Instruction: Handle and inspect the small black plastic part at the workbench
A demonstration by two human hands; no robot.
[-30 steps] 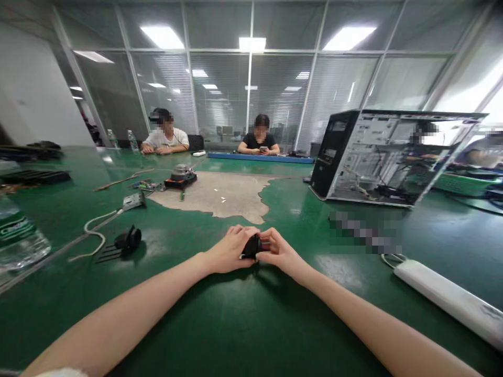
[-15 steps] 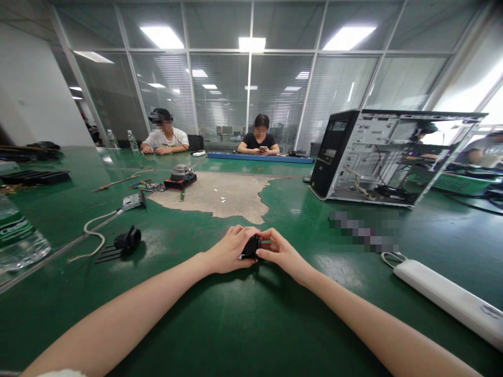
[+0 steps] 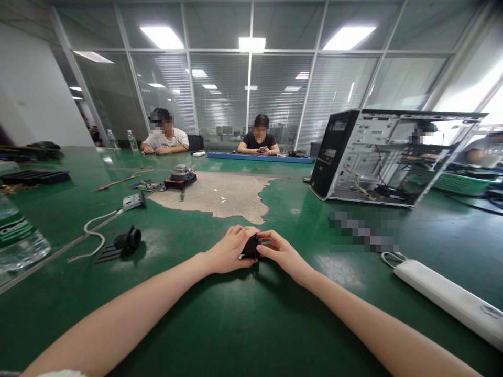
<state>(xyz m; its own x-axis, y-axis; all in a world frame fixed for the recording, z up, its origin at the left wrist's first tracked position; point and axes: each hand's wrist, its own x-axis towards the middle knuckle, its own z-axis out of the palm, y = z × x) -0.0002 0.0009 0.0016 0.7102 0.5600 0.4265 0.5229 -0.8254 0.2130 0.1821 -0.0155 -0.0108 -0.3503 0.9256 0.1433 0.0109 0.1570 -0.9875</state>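
Head view: the two hands meet over the green desk (image 3: 236, 330). The left hand (image 3: 231, 251) is curled closed around a small black part (image 3: 249, 248), which sits between the hands; the right hand (image 3: 281, 252) is half open, its bent fingertips against the part's right side, though whether they pinch it cannot be told. Left of the hands lies a black pronged piece (image 3: 128, 240), with a pale cable (image 3: 102, 233) beyond it. Ahead of the hands, a bare beige patch (image 3: 236, 201) interrupts the green surface. Right of the hands lies a white power strip (image 3: 448, 296); farther beyond it stands an open computer case (image 3: 336, 157).
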